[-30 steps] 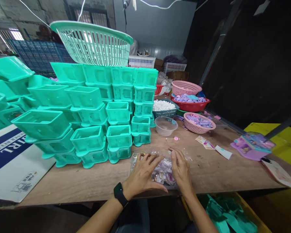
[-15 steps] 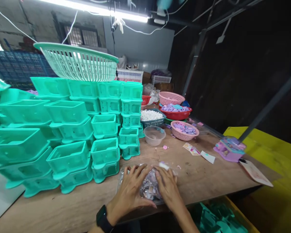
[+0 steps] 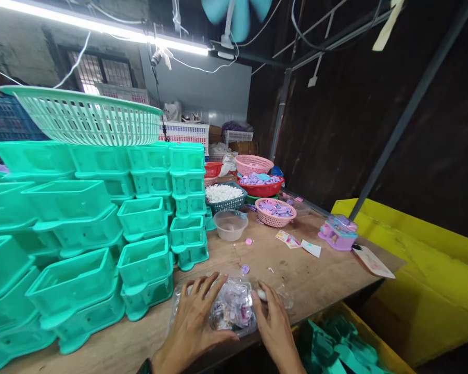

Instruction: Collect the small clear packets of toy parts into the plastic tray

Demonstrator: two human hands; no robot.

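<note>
A clear plastic bag (image 3: 232, 307) packed with small pink and purple pieces lies at the near edge of the wooden table (image 3: 327, 270). My left hand (image 3: 191, 327) rests on the bag's left side with its fingers spread and pressing down. On the bag's right end is my right hand (image 3: 275, 327), fingers curled against the plastic by a small white piece (image 3: 262, 294). Both hands touch the bag; neither lifts it.
Stacks of teal plastic trays (image 3: 101, 223) fill the table's left side, with a teal basket (image 3: 81, 117) on top. Behind are a clear bowl (image 3: 230, 224), pink baskets (image 3: 275, 212) of purple parts, a purple toy (image 3: 338, 232) and cards. Yellow bins (image 3: 421, 270) stand at the right.
The view has tilted up and swung right, so the hands and bag now sit lower in the picture. Both hands have stayed on the bag, and the left hand's fingers have spread wider.
</note>
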